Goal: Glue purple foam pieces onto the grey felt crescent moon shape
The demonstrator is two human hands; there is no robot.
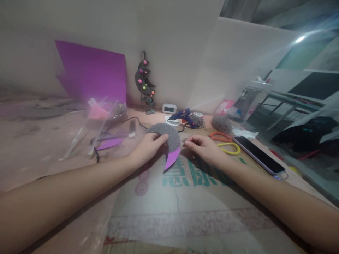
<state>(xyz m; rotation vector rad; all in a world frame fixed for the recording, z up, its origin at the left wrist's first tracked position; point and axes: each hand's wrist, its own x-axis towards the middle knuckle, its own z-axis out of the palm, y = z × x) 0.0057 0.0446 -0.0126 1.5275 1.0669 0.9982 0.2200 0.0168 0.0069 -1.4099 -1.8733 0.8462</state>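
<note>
Fingers (162,139) gripping one crescent (173,138), one phone (259,155) nearby

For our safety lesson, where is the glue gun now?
In the head view, the blue glue gun is just right of centre, near the white clock and beyond the held crescent.

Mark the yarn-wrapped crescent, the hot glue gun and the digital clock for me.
Yarn-wrapped crescent (173,137): head view, on its gray wrapped section.
Hot glue gun (183,114): head view, on its blue body.
Digital clock (169,109): head view, on its display.
</note>
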